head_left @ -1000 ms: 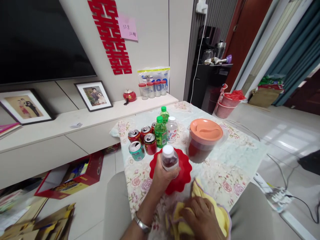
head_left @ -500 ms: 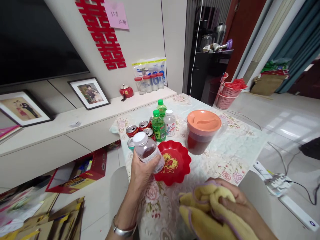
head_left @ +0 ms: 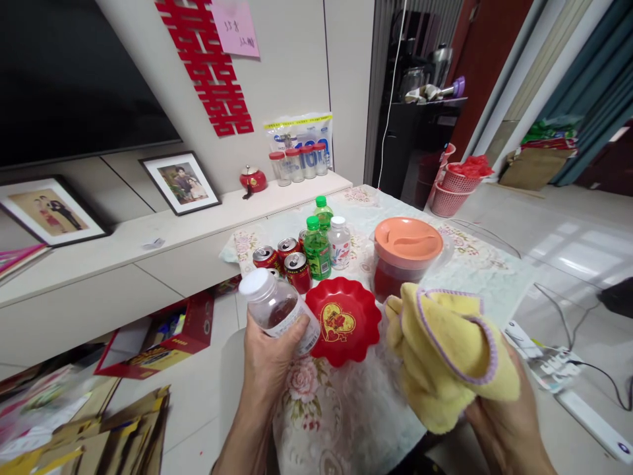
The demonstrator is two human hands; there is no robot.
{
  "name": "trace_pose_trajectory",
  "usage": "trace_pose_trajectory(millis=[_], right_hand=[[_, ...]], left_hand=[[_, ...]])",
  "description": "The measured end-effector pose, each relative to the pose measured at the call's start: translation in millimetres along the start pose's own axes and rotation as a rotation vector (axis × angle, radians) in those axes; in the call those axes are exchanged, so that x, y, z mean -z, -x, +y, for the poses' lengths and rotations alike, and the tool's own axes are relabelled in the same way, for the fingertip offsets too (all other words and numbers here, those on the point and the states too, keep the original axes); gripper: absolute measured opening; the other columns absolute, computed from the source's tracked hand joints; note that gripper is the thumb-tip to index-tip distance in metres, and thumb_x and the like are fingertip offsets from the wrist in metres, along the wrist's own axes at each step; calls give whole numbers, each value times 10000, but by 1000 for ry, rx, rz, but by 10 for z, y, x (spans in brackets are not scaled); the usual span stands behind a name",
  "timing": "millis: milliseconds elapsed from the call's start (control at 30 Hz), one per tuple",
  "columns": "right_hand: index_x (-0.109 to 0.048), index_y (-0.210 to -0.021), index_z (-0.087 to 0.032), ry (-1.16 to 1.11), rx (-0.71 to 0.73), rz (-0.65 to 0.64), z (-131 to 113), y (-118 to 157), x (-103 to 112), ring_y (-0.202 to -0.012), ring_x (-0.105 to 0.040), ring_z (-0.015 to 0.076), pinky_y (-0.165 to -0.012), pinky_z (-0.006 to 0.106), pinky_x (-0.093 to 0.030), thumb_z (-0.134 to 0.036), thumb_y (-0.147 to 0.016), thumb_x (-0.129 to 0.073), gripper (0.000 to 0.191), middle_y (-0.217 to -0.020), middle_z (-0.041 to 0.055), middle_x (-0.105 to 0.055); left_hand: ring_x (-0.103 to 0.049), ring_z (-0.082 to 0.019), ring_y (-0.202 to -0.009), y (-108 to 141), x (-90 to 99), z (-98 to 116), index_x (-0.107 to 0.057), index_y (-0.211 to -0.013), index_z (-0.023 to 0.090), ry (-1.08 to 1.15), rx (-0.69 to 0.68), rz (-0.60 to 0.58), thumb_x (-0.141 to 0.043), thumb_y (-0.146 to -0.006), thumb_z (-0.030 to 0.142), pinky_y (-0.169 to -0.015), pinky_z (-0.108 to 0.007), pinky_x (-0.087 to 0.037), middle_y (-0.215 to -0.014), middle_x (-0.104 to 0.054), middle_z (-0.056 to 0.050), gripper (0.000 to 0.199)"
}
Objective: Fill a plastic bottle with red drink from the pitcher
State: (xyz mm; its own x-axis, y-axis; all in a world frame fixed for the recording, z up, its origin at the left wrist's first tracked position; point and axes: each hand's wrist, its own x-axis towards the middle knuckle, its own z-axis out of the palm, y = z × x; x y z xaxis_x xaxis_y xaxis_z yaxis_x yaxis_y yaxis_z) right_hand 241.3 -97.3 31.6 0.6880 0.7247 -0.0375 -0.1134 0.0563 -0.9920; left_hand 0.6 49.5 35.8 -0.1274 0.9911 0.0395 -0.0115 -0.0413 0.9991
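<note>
My left hand (head_left: 270, 356) is wrapped round a clear jar (head_left: 277, 305) with a white lid and a pale label. The jar is tilted, lid to the upper left, above the table's near left side. My right hand (head_left: 509, 402) grips a bunched yellow cloth (head_left: 445, 349) with purple stitched edging; the cloth hides most of the fingers. Between the two hands lies a red scalloped plate (head_left: 363, 326) with a gold heart print. Behind the jar stand several red drink cans (head_left: 298, 272), green-capped bottles (head_left: 316, 251) and a white-capped bottle (head_left: 339, 244).
A pitcher (head_left: 406, 247) with an orange lid stands on the floral tablecloth (head_left: 475, 297), behind the yellow cloth. Along the wall a cabinet ledge (head_left: 212, 227) holds photo frames and red-lidded jars (head_left: 301, 165). Power strips (head_left: 593, 422) lie to the right; flattened cardboard (head_left: 123, 429) lies at lower left.
The yellow cloth has been raised and opened out in my right hand, nearer the pitcher. My left hand has shifted slightly left with the jar, which leans further over.
</note>
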Motion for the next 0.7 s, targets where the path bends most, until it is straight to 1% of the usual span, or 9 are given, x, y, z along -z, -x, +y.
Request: trace_pose_trajectory(millis=[67, 133, 200, 267, 333, 467, 567, 633, 700], right_hand=[[-680, -1180, -284, -122, -72, 66, -30, 4, -78, -768, -765, 281, -713, 412, -618, -470, -845, -722, 386, -1008, 70, -801], [-674, -1129, -276, -152, -89, 94, -48, -28, -196, -743, -755, 269, -659, 386, -607, -500, -821, -752, 389, -993, 66, -802], [-680, -1110, -257, -78, -31, 96, -53, -89, -338, -764, -746, 264, -649, 368, -593, -525, -797, -774, 423, -995, 68, -802], [-705, -1086, -231, 14, 63, 87, -50, -164, -481, -844, -735, 263, -699, 351, -585, -503, -752, -819, 446, -1021, 66, -799], [-727, -1060, -215, 15, 108, 70, -41, -232, -600, -889, -719, 253, -736, 333, -575, -479, -723, -848, 445, -1019, 56, -796], [-721, -1100, -235, -193, 2, -11, -3, -282, -747, -828, -705, 212, -716, 312, -570, -496, -771, -824, 433, -966, 30, -788], [-710, -1155, -238, -229, -27, 10, 23, -209, -841, -841, -706, 216, -727, 324, -579, -507, -777, -820, 476, -991, 38, -784], [-713, -1175, -232, -162, 30, 62, 26, -109, -915, -885, -711, 230, -751, 336, -586, -499, -789, -809, 479, -1041, 54, -779], [-727, -1149, -234, -56, 182, 78, 11, 12, -988, -963, -713, 241, -805, 346, -590, -440, -833, -781, 381, -1103, 63, -764]], left_hand=[[-717, -230, -862, 23, 19, 2, -634, -1156, 157, -27, -3, 11, -884, -576, 398, -775, -335, -589, -1011, -760, -70, 676], [-716, -234, -858, 44, 33, 7, -630, -1167, 150, -35, 2, 29, -880, -572, 401, -772, -340, -590, -1013, -760, -80, 692], [-715, -234, -837, 63, 44, 16, -634, -1158, 143, -55, 10, 44, -878, -567, 402, -753, -341, -591, -999, -762, -86, 690], [-717, -234, -838, 76, 59, 19, -638, -1151, 144, -66, 12, 42, -877, -571, 398, -749, -337, -591, -1004, -763, -87, 677], [-721, -234, -847, 85, 80, 7, -642, -1146, 150, -60, 14, 41, -878, -576, 390, -751, -332, -592, -1013, -766, -86, 662], [-739, -242, -844, 115, 97, -31, -633, -1140, 167, -6, 24, 34, -900, -552, 374, -741, -326, -604, -998, -776, -72, 678], [-752, -265, -900, 177, 39, -5, -621, -1178, 174, 31, 69, -35, -897, -571, 391, -773, -341, -613, -1038, -783, -80, 701], [-754, -273, -915, 231, -35, 40, -615, -1191, 167, 45, 101, -85, -892, -587, 394, -784, -347, -614, -1047, -785, -89, 702], [-755, -264, -860, 285, -122, 76, -622, -1136, 163, 51, 115, -128, -920, -554, 369, -751, -335, -613, -991, -789, -84, 685]])
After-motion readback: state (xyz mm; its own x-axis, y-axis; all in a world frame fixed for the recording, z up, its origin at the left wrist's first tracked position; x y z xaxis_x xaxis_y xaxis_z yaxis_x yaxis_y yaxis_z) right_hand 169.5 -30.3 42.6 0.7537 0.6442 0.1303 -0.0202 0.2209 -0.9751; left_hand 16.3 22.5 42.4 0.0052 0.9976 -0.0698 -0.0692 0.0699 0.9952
